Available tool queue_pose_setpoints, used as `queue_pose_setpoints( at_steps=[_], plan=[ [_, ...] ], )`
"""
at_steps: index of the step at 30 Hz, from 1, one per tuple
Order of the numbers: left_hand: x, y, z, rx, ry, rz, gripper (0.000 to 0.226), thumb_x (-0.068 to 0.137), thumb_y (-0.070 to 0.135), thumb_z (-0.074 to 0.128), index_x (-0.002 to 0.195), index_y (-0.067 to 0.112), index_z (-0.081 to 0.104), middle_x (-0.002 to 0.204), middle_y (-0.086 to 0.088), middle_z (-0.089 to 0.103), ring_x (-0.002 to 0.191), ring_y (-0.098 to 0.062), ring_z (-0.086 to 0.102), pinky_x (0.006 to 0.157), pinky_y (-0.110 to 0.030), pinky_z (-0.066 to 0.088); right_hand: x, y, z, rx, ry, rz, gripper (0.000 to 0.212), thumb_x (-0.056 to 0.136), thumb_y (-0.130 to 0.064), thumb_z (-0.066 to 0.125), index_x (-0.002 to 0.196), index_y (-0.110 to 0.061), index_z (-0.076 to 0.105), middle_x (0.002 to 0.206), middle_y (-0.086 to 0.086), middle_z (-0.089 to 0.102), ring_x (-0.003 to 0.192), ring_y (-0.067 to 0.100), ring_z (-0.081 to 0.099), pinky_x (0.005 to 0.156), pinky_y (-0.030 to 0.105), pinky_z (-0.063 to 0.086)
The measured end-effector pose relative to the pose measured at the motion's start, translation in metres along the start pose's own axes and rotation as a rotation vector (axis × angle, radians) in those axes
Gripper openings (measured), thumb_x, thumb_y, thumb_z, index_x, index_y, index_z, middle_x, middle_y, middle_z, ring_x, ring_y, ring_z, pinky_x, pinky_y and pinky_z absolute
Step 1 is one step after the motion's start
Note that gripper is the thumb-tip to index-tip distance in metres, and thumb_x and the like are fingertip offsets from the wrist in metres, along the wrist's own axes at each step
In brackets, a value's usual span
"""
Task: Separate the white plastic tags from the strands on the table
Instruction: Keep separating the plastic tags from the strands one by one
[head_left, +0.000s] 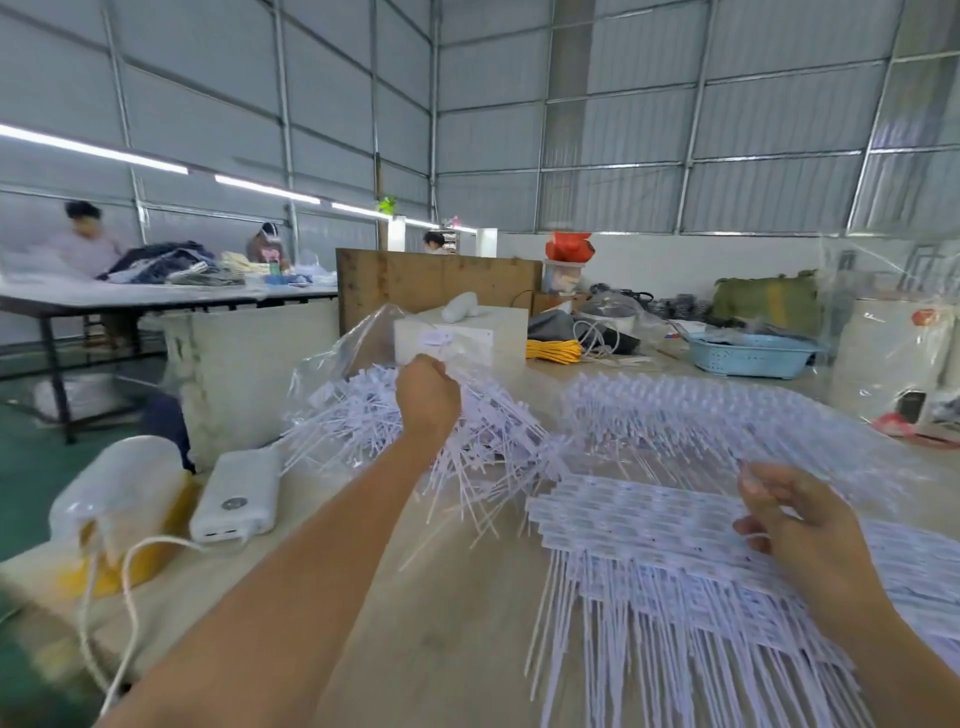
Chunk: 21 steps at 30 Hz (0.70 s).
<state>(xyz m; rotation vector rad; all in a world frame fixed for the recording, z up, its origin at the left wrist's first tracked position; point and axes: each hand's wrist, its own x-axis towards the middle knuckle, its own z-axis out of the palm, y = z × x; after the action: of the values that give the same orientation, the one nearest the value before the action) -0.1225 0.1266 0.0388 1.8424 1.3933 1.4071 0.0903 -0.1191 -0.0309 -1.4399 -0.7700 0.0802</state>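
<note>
Reaching to twelve o'clock, the left hand (427, 397) clutches loose tags (363, 415); the right hand (800, 525), nearer, pinches the joined strands (639, 525), tails running to six o'clock on the worktop (441, 597).

White tags (644, 525) and white strands (675, 649) are seen on a beige surface (467, 623); a white power bank (236, 493), blue basket (753, 356) and yellow cord (553, 351) are shown.

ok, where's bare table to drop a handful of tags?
Best patch: the bare tabletop near the front edge, between the left forearm and the sheets of joined tags. A narrower strip lies between the power bank and the loose tag pile. Crowded: the right half under tag sheets, and the left edge with the cable.
</note>
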Motion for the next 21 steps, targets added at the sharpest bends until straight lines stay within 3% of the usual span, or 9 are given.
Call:
queue_pose_setpoints(
  at_steps=[7, 13, 19, 21],
  plan=[
    [0.038, -0.036, -0.019, 0.669, -0.048, 0.056, 0.025, 0.092, 0.002, 0.049, 0.115, 0.001, 0.060, 0.117, -0.016, 0.062, 0.111, -0.030, 0.059, 0.086, -0.032, 0.048, 0.001, -0.003, 0.001, -0.099, 0.002, -0.056, 0.019, 0.090, -0.009, 0.058, 0.108, -0.005, 0.061, 0.095, 0.018, 0.061, 0.064, 0.025, 0.060, 0.044, 0.009, 0.045],
    [0.043, -0.042, -0.006, 0.879, -0.111, 0.129, 0.030, 0.092, -0.001, 0.045, 0.118, 0.005, 0.058, 0.121, -0.014, 0.060, 0.118, -0.030, 0.053, 0.094, -0.035, 0.044, 0.001, 0.001, 0.002, -0.218, -0.017, -0.081, 0.013, 0.089, -0.007, 0.060, 0.101, -0.009, 0.063, 0.083, 0.006, 0.062, 0.062, 0.022, 0.062, 0.051, 0.007, 0.045],
    [0.034, -0.025, -0.007, 1.104, -0.169, 0.120, 0.027, 0.088, 0.012, 0.054, 0.113, 0.017, 0.063, 0.110, -0.002, 0.064, 0.111, -0.026, 0.055, 0.092, -0.035, 0.039, 0.005, 0.008, 0.003, -0.273, -0.020, -0.059, 0.007, 0.087, -0.008, 0.062, 0.094, -0.012, 0.064, 0.082, 0.002, 0.062, 0.061, 0.023, 0.063, 0.051, 0.008, 0.045],
    [0.024, -0.004, -0.010, 1.222, -0.171, 0.122, 0.021, 0.088, 0.019, 0.056, 0.108, 0.020, 0.063, 0.107, -0.001, 0.063, 0.111, -0.028, 0.051, 0.099, -0.041, 0.033, 0.005, 0.009, 0.003, -0.270, -0.016, -0.059, 0.007, 0.087, -0.007, 0.062, 0.090, -0.013, 0.064, 0.081, 0.001, 0.061, 0.058, 0.022, 0.061, 0.051, 0.008, 0.046]
  ],
)
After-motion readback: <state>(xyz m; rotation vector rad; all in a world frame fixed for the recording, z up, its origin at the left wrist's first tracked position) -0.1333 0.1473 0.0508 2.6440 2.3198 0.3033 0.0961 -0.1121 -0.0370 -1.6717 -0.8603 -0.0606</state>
